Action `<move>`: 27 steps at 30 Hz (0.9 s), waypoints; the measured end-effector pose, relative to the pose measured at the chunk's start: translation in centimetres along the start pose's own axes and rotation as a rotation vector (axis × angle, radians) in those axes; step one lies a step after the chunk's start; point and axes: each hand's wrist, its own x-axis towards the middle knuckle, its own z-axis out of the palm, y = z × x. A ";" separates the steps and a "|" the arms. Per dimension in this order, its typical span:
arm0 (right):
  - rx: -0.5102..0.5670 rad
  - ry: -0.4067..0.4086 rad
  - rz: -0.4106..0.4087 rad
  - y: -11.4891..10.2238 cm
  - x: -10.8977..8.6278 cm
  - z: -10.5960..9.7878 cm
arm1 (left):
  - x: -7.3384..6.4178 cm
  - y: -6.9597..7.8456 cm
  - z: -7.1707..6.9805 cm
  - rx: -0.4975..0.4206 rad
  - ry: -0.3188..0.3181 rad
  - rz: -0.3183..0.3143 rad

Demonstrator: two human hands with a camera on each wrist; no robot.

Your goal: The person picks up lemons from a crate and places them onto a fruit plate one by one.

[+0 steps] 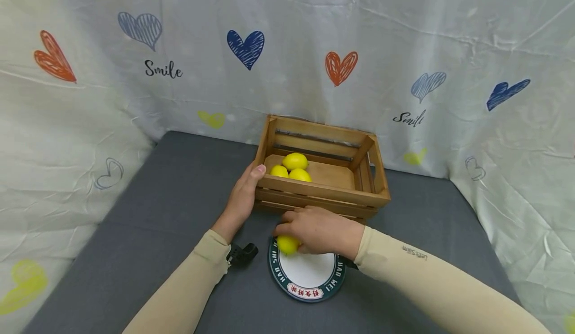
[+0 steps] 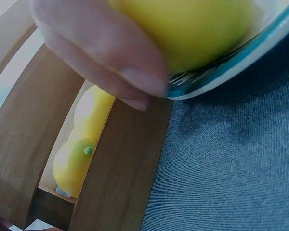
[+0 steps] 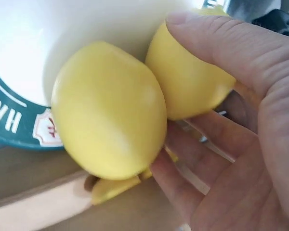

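Observation:
My left hand (image 1: 242,194) holds the left front corner of a slatted wooden crate (image 1: 323,191), thumb at the top rim, other fingers mostly hidden. Three yellow lemons (image 1: 295,162) lie together in the crate's left part. Just in front of the crate, my right hand (image 1: 319,229) reaches over a round plate (image 1: 307,274) with a white middle and a green lettered rim. In the right wrist view, its thumb and fingers are around one lemon (image 3: 188,72). A second lemon (image 3: 111,110) sits right against that one, over the plate.
A dark grey cloth (image 1: 193,174) covers the table. Behind and at the sides hangs a pale curtain (image 1: 287,49) printed with hearts. A black strap device (image 1: 242,254) is on the left wrist, close to the plate's left side.

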 end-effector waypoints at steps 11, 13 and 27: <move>0.137 0.075 0.011 0.8 -2.7 -5.8 | 0.0 0.2 0.1 0.026 0.006 -0.005; 0.150 0.105 0.001 1.0 -3.3 -7.3 | 0.0 0.2 0.1 0.024 0.005 -0.012; 0.152 0.235 0.113 5.9 -2.2 -13.4 | -0.2 0.3 0.0 0.045 0.029 -0.056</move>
